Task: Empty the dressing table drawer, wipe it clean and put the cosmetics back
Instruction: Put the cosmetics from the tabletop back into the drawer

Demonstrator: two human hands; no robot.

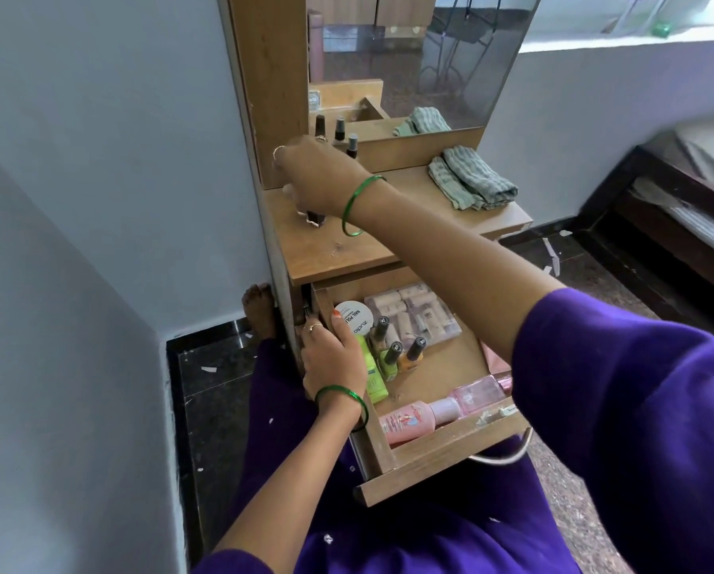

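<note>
Three small nail polish bottles with black caps [392, 350] stood together in the open wooden drawer [442, 453], two yellow-green and one orange. Beside them lay one round white tub [357, 319], one lime green tube [374, 379], one clear plastic case of beige tubes [413, 314], and two pink bottles [442, 410] along the near side. On the tabletop [372, 250] sat one dark glass bottle [314, 215], at least one dark-capped bottle [352, 146] by the mirror, and one folded striped grey-green cloth [471, 182].
</note>
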